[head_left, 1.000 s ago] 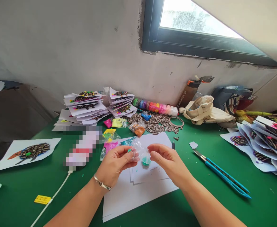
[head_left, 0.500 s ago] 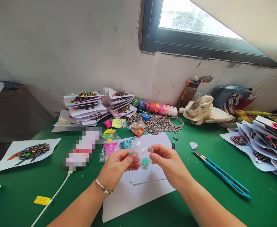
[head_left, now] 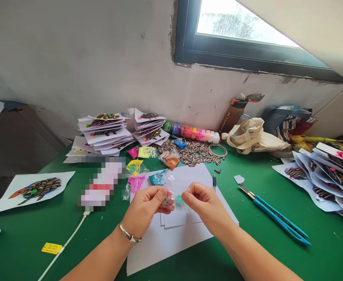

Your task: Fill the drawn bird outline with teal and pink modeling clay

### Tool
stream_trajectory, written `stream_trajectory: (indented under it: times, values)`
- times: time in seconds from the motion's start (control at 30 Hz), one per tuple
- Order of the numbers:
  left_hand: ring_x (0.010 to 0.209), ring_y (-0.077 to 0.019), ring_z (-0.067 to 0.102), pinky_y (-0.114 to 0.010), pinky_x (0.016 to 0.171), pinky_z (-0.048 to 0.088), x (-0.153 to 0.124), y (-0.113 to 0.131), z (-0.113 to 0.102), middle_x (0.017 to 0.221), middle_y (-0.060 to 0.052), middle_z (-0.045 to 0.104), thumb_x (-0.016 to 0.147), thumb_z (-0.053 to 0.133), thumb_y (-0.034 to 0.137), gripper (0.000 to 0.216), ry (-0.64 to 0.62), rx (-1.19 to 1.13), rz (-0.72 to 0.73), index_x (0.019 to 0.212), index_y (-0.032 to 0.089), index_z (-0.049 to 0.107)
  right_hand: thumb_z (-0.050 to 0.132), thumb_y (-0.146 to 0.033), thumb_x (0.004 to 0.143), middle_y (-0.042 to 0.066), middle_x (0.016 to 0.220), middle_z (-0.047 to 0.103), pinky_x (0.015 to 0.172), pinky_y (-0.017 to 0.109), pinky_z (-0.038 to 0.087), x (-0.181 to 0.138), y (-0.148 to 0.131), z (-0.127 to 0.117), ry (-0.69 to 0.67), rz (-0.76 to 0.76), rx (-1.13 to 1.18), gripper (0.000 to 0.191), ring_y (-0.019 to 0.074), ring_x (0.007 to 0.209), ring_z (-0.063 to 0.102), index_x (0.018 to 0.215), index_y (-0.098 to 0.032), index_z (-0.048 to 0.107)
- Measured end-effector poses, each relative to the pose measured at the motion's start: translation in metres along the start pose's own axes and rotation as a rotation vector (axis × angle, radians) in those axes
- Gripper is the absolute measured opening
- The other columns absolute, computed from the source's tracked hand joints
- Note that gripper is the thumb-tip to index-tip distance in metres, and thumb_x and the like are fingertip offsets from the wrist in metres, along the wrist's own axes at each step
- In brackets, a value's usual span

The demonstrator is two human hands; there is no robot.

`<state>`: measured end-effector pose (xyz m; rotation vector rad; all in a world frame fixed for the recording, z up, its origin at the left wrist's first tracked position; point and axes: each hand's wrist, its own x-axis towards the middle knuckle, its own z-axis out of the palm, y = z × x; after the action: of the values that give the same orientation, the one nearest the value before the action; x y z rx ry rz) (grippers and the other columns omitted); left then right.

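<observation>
My left grip and right grip pinched clear bag. Seed pictures stacked near worktop's back edge (finished, I judged); visible paper below lacked seeds.

On the bench, sheets of paper lie beneath the left grip and the right grip, a bag between the two. Beyond both grips sit seeds, with tubs behind them before the wall. Left of the left grip lie a cable and, farther out, a picture; right of the right grip, a tool, then a pile of cards.
</observation>
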<state>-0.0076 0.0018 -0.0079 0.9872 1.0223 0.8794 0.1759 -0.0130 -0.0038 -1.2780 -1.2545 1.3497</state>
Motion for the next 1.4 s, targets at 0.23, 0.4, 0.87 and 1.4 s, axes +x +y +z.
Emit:
stream_trajectory:
  times: [0.23, 0.4, 0.87, 1.4]
  values:
    - [0.04, -0.0077, 0.05, -0.019, 0.041, 0.04, -0.004, 0.007, 0.001, 0.048, 0.001, 0.058, 0.071, 0.067, 0.058, 0.047, 0.053, 0.212, 0.039, 0.059, 0.013, 0.06, 0.062, -0.041, 0.08, -0.005, 0.06, 0.037, 0.054, 0.024, 0.026, -0.001, 0.007, 0.003, -0.113, -0.027, 0.061, 0.035, 0.0096, 0.059, 0.031, 0.061, -0.018, 0.044]
    - [0.034, -0.0056, 0.039, -0.017, 0.037, 0.028, -0.002, 0.004, -0.001, 0.037, 0.002, 0.047, 0.072, 0.052, 0.073, 0.062, 0.117, 0.22, 0.051, 0.05, 0.015, 0.05, 0.06, -0.042, 0.082, -0.004, 0.061, 0.038, 0.055, 0.024, 0.027, -0.002, 0.006, 0.004, -0.144, -0.063, 0.038, 0.035, 0.0101, 0.06, 0.033, 0.061, -0.018, 0.045]
    - [0.057, -0.0115, 0.057, -0.024, 0.059, 0.046, 0.001, 0.008, -0.006, 0.062, 0.001, 0.059, 0.072, 0.069, 0.035, 0.021, 0.033, 0.111, 0.05, 0.073, 0.015, 0.062, 0.055, -0.039, 0.085, -0.002, 0.066, 0.043, 0.059, 0.025, 0.032, 0.002, 0.008, -0.002, -0.102, -0.067, -0.072, 0.029, 0.0117, 0.064, 0.038, 0.067, -0.018, 0.051]
    - [0.041, -0.0084, 0.036, -0.022, 0.044, 0.03, -0.005, 0.005, -0.002, 0.04, 0.005, 0.04, 0.079, 0.051, 0.064, 0.053, -0.098, 0.337, 0.086, 0.052, 0.018, 0.046, 0.053, -0.043, 0.085, -0.004, 0.061, 0.037, 0.055, 0.024, 0.027, 0.0, 0.003, -0.004, -0.209, -0.035, -0.058, 0.037, 0.0103, 0.059, 0.032, 0.06, -0.018, 0.043]
